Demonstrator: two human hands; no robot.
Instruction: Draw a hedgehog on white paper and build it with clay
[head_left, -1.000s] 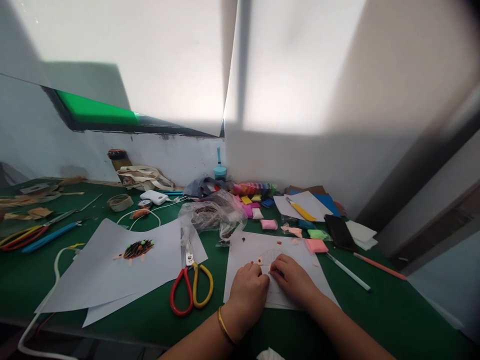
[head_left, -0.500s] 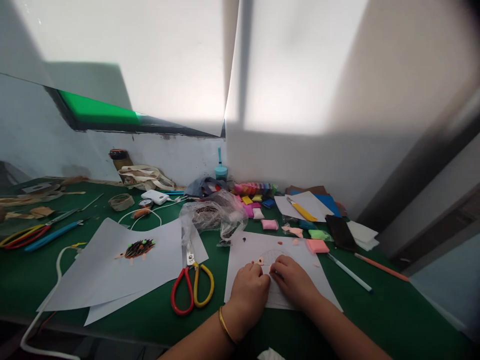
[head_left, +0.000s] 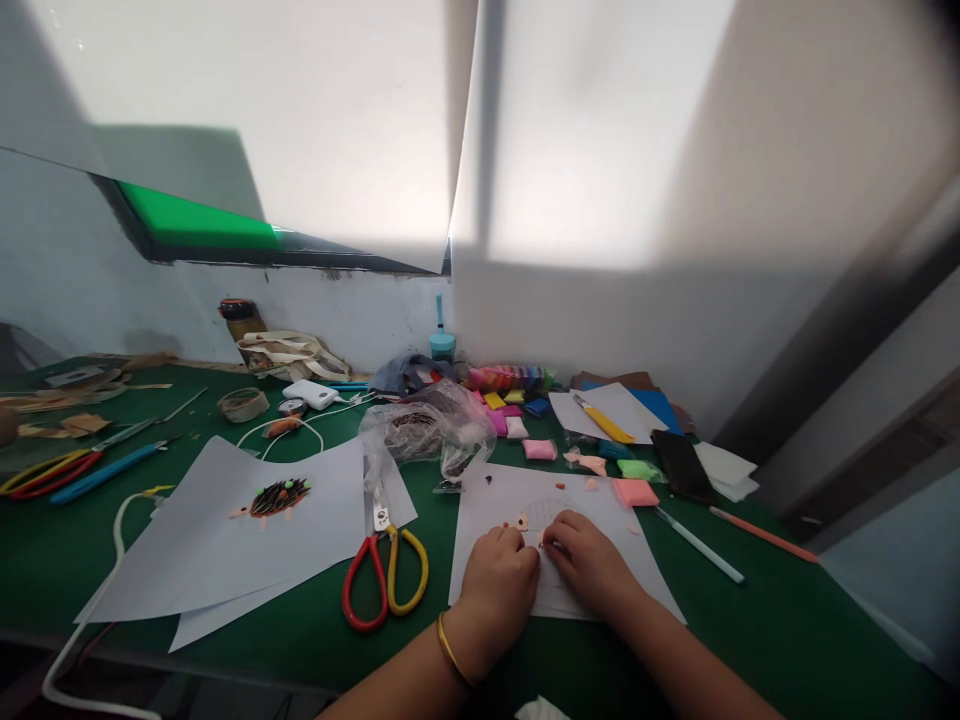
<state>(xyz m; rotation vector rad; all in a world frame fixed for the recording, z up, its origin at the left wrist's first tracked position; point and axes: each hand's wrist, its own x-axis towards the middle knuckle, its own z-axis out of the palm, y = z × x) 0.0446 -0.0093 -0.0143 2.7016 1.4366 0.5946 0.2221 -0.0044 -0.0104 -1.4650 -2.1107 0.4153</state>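
A white sheet of paper (head_left: 476, 500) with a pencilled rounded outline lies before me. A small peach-coloured clay piece with a dark dot (head_left: 523, 522) sits on its drawing. My left hand (head_left: 499, 585), with a gold bangle at the wrist, rests on the sheet with its fingers curled in just below that piece. Close beside it, my right hand (head_left: 589, 562) has thumb and forefinger pinched together over the drawing. A tiny peach bit seems to show at the right fingertips, too small to make out. What the left fingers press on is hidden.
Scissors (head_left: 386, 570) with red and yellow handles lie left of the sheet. Farther left, another paper (head_left: 202, 550) bears a finished-looking hedgehog figure (head_left: 281, 498). Coloured clay packs (head_left: 540, 450), a pink clay block (head_left: 636, 492) and a white pen (head_left: 701, 545) surround the sheet.
Both hands stay in nearly the same place. The right fingertips have shifted very slightly.
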